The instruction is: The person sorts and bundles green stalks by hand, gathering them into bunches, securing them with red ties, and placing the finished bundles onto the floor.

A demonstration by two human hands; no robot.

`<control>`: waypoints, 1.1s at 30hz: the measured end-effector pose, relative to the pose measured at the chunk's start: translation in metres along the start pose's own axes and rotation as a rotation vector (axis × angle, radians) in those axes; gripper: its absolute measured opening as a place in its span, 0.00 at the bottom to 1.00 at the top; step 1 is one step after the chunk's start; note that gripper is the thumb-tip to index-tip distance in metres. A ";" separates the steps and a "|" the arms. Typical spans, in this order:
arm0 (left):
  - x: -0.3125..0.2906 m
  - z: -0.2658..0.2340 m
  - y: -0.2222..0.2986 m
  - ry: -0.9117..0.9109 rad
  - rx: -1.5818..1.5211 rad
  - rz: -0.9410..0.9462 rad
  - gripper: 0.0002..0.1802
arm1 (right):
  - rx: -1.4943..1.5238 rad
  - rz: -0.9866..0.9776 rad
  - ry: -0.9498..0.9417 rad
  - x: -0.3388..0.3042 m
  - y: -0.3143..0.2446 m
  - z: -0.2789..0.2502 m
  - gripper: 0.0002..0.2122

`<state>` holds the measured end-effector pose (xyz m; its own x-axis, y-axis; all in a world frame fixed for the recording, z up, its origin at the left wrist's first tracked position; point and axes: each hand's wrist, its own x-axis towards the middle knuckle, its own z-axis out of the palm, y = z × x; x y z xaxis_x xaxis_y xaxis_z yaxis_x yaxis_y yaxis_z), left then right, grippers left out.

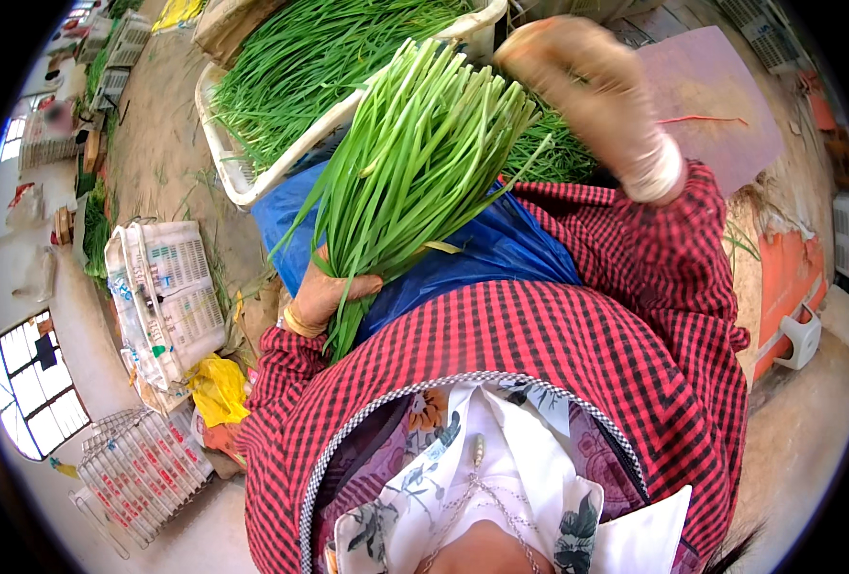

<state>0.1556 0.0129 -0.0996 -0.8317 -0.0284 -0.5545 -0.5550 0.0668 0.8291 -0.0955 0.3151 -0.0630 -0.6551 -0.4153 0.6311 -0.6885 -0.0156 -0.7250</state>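
Observation:
My left hand [324, 295], in a thin pale glove, is closed around the leafy lower part of a thick bunch of garlic chives [419, 172]. The cut stem ends fan out upward, away from me. Past the bunch's right side, my gloved right hand [587, 91] is raised and smeared by motion; its fingers are too blurred to read. Under the bunch, a blue plastic sheet [529, 234] covers my lap. More chives [319, 67] fill a white plastic crate [242, 198] just beyond it, and further loose greens [553, 153] lie below my right hand.
A mauve flat sheet [721, 86] with a thin red strip [706, 120] lies at the right. Stacked white crates [176, 287] and a yellow plastic bag [219, 390] stand at the left. An orange box-like object [783, 277] is on my right.

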 end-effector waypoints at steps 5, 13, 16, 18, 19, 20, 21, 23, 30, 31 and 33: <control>-0.006 0.017 0.021 0.127 -0.249 -0.105 0.31 | -0.316 -0.046 -0.272 -0.018 0.003 0.028 0.06; -0.010 0.011 0.010 0.131 -0.194 -0.105 0.30 | -0.429 0.023 -0.222 -0.021 0.014 0.051 0.12; -0.006 0.014 0.012 0.112 -0.144 -0.047 0.30 | -0.397 0.054 -0.220 -0.021 0.032 0.057 0.20; -0.004 0.015 0.007 0.074 -0.148 0.003 0.30 | -0.325 0.132 -0.261 -0.023 0.043 0.061 0.22; -0.003 0.012 0.004 0.067 -0.098 -0.005 0.30 | -0.293 0.200 -0.302 -0.024 0.048 0.063 0.24; -0.002 0.013 0.002 0.069 -0.111 0.006 0.30 | -0.249 0.243 -0.324 -0.027 0.052 0.063 0.24; -0.001 0.015 0.000 0.069 -0.126 0.016 0.31 | -0.206 0.287 -0.348 -0.027 0.047 0.062 0.24; 0.001 0.019 0.002 0.054 -0.165 0.031 0.32 | -0.212 0.372 -0.342 -0.025 0.034 0.058 0.23; -0.001 0.034 0.011 0.089 -0.119 0.010 0.32 | -0.545 0.421 -0.562 -0.026 0.025 0.070 0.20; 0.000 0.038 0.016 0.087 -0.131 -0.007 0.32 | -0.468 0.353 -0.477 -0.035 0.036 0.074 0.18; 0.001 0.039 0.021 0.045 -0.184 -0.061 0.33 | -0.287 0.406 -0.347 -0.049 0.061 0.083 0.17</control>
<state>0.1439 0.0530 -0.0851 -0.7937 -0.0715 -0.6042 -0.5945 -0.1196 0.7951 -0.0799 0.2588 -0.1609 -0.7769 -0.6096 0.1576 -0.4924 0.4322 -0.7555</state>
